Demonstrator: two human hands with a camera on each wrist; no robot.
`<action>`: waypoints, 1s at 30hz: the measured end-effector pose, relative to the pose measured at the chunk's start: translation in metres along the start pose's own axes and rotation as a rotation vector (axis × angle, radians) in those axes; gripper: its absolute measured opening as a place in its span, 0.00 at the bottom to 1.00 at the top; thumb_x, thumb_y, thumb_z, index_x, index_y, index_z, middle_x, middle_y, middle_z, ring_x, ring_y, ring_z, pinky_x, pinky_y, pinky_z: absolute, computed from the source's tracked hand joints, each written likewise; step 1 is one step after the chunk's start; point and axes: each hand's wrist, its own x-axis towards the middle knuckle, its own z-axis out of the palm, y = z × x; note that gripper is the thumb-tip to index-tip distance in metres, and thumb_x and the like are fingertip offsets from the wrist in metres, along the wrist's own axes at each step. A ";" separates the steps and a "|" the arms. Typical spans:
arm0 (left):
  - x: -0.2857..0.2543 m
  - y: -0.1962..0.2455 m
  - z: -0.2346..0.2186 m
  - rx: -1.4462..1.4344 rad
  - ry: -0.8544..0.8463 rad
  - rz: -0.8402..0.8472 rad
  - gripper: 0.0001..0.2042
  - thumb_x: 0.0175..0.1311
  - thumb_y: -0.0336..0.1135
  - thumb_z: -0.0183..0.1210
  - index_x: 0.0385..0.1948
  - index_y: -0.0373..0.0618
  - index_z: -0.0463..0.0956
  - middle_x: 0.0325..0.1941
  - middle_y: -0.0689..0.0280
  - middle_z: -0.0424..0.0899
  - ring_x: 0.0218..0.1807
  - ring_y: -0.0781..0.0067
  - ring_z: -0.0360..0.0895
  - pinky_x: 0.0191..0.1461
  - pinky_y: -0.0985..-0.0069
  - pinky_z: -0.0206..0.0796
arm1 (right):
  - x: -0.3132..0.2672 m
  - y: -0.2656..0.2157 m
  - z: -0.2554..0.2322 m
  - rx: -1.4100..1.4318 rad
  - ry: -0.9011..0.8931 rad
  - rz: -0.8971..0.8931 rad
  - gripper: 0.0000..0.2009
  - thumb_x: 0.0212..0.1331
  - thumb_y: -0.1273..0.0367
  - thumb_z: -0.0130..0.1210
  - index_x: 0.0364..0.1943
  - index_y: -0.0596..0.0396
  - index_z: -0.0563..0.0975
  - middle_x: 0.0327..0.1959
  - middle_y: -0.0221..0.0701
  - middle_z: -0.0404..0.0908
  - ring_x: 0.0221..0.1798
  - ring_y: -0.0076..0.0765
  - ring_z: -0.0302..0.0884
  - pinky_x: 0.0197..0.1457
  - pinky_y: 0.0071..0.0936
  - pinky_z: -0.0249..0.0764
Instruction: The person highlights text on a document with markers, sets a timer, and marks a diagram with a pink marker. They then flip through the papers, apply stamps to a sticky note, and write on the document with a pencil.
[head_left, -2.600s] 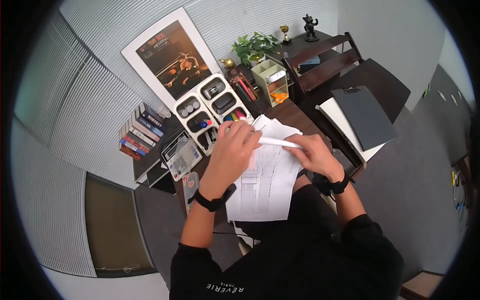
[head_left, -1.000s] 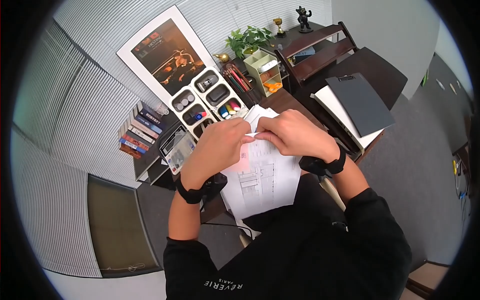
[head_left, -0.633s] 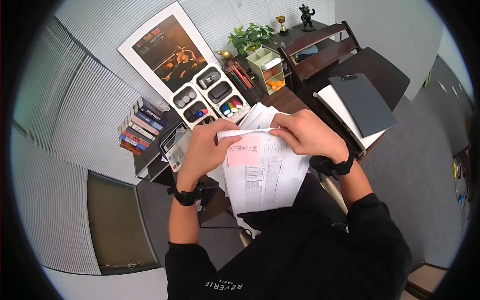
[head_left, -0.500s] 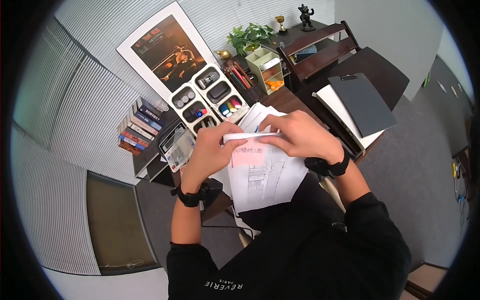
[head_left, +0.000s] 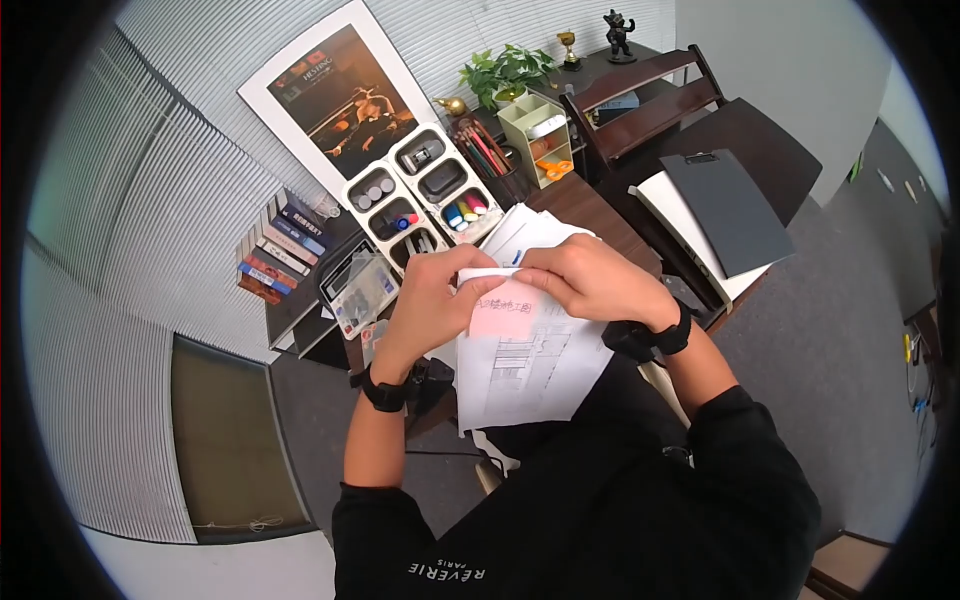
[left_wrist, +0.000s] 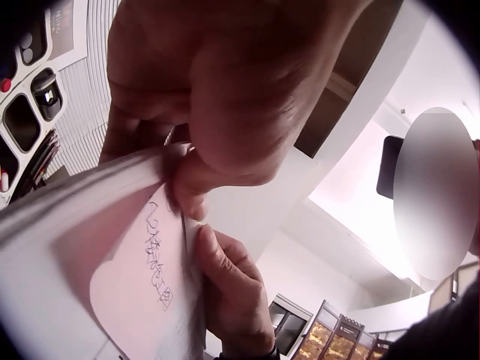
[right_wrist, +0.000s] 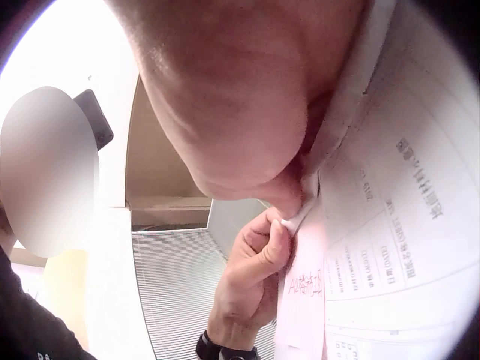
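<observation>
In the head view, a printed sheet with plan drawings (head_left: 520, 385) hangs in front of the torso, and its top edge forms a white folded strip. A pink sticky note (head_left: 497, 315) with handwriting lies near that edge. My left hand (head_left: 425, 305) pinches the strip between thumb and fingers. Close beside it, my right hand (head_left: 605, 282) pinches the same edge, the two thumbs nearly meeting. The left wrist view shows the sticky note (left_wrist: 142, 281) right below the thumbs. In the right wrist view, printed text covers the sheet (right_wrist: 375, 247).
More papers (head_left: 530, 228) lie on the brown desk (head_left: 600, 215) behind the hands. A white organiser (head_left: 405, 190) holds markers and small items. Beyond stand a pencil holder (head_left: 490, 160) and a green box (head_left: 535, 140) with orange scissors (head_left: 553, 170). A dark clipboard (head_left: 725, 220) lies at right.
The hands have drawn closer together along the sheet's top edge, the right one shifting left. The pink note, covered by the left hand at first, now shows.
</observation>
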 end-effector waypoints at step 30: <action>-0.013 -0.027 0.025 -0.177 0.246 -0.085 0.10 0.68 0.29 0.62 0.27 0.33 0.79 0.19 0.76 0.75 0.24 0.89 0.67 0.28 0.85 0.55 | -0.005 0.006 0.004 -0.149 0.027 0.006 0.13 0.68 0.63 0.55 0.30 0.57 0.81 0.17 0.47 0.76 0.25 0.58 0.78 0.32 0.49 0.71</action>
